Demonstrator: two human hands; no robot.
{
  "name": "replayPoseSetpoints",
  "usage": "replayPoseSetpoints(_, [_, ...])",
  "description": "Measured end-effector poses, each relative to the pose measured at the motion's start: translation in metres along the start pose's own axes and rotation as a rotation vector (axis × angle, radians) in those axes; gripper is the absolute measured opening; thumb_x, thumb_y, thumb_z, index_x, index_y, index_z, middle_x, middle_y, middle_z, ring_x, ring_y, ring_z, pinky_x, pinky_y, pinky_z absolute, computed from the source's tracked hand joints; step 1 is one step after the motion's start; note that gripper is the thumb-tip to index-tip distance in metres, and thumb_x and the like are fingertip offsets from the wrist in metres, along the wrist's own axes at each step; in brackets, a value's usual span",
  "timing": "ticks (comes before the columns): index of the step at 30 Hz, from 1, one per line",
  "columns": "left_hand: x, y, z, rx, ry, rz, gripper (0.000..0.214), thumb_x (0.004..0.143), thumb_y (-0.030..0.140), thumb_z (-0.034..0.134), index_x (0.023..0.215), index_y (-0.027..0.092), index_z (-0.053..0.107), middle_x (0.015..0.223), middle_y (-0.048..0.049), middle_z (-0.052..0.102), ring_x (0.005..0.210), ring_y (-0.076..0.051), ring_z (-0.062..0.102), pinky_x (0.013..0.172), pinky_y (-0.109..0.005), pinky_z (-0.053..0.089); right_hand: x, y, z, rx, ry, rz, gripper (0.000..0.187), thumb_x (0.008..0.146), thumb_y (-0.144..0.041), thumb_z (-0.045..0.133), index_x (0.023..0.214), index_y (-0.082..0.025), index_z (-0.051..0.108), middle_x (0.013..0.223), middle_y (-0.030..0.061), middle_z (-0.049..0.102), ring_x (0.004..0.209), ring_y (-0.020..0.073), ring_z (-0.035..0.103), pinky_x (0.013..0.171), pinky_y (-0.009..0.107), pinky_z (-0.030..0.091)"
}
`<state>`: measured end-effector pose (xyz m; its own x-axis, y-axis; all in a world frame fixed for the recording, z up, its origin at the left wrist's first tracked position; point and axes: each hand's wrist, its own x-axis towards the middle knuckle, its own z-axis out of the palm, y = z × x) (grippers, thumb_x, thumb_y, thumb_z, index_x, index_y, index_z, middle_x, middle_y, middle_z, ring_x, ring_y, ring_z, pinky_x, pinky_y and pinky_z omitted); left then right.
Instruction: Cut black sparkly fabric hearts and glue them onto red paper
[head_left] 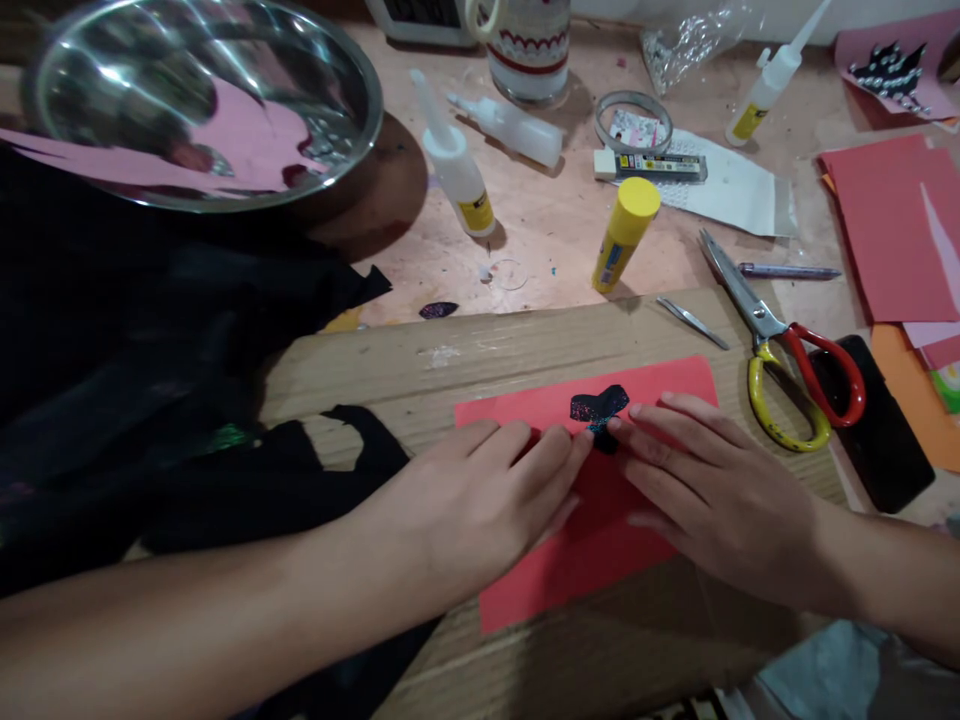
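A red sheet of paper lies on a brown cardboard board. A small black glittery cut-out sits on the red sheet near its far edge. My left hand lies flat on the sheet, fingers stretched out, fingertips touching the cut-out's left side. My right hand also lies flat with fingers extended, its fingertips pressing the cut-out from the right. Neither hand grips anything.
Scissors with red and yellow handles, a black phone, tweezers, a yellow glue stick, glue bottles, a steel bowl, black fabric at left, and pink and orange paper at right surround the board.
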<state>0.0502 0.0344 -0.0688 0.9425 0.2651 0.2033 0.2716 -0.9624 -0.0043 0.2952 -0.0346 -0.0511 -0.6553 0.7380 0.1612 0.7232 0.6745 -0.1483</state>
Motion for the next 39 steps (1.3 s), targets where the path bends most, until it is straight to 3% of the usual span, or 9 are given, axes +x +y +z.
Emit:
replayPoseSetpoints(10, [0.0023, -0.0005, 0.0001, 0.003, 0.013, -0.043, 0.037, 0.107, 0.023, 0.034, 0.104, 0.009, 0.068, 0.084, -0.0065, 0.068, 0.063, -0.02, 0.057, 0.053, -0.035, 0.044, 0.0005, -0.006, 0.001, -0.054, -0.058, 0.02, 0.032, 0.104, -0.03, 0.049, 0.117, -0.009, 0.07, 0.134, 0.0157, 0.07, 0.125, 0.0289, 0.062, 0.106, 0.042, 0.049])
replayPoseSetpoints(18, [-0.0006, -0.0016, 0.0019, -0.009, -0.02, -0.016, 0.035, 0.104, 0.024, 0.039, 0.123, 0.006, 0.062, 0.091, -0.009, 0.067, 0.071, -0.022, 0.059, 0.057, -0.036, 0.044, 0.0009, -0.0053, 0.0001, -0.057, -0.039, 0.027, 0.03, 0.105, -0.026, 0.047, 0.116, -0.011, 0.071, 0.132, 0.0123, 0.072, 0.122, 0.0274, 0.063, 0.105, 0.041, 0.049])
replayPoseSetpoints(27, [0.0006, -0.002, 0.0034, -0.033, -0.013, -0.015, 0.037, 0.104, 0.024, 0.037, 0.125, 0.004, 0.059, 0.088, -0.0078, 0.066, 0.068, -0.022, 0.058, 0.057, -0.036, 0.042, 0.0028, -0.0006, 0.0015, -0.024, -0.024, -0.033, 0.023, 0.101, -0.022, 0.054, 0.115, -0.013, 0.07, 0.138, 0.0123, 0.068, 0.126, 0.0306, 0.059, 0.108, 0.046, 0.046])
replayPoseSetpoints(34, [0.0002, -0.0024, 0.0021, -0.028, -0.038, -0.023, 0.034, 0.1, 0.024, 0.045, 0.124, 0.005, 0.06, 0.09, -0.0083, 0.067, 0.071, -0.021, 0.06, 0.058, -0.035, 0.044, 0.0051, 0.0003, 0.0036, -0.018, -0.038, 0.001, 0.019, 0.098, -0.021, 0.06, 0.112, -0.013, 0.07, 0.134, 0.0114, 0.07, 0.124, 0.0278, 0.058, 0.11, 0.046, 0.045])
replayPoseSetpoints(39, [0.0014, -0.0023, 0.002, -0.017, -0.024, -0.011, 0.035, 0.101, 0.025, 0.042, 0.123, 0.005, 0.061, 0.09, -0.0086, 0.068, 0.07, -0.022, 0.06, 0.057, -0.035, 0.046, 0.0054, -0.0023, 0.0015, -0.001, -0.082, 0.052, 0.017, 0.098, -0.028, 0.063, 0.107, -0.016, 0.071, 0.133, 0.0104, 0.071, 0.123, 0.0265, 0.059, 0.109, 0.043, 0.046])
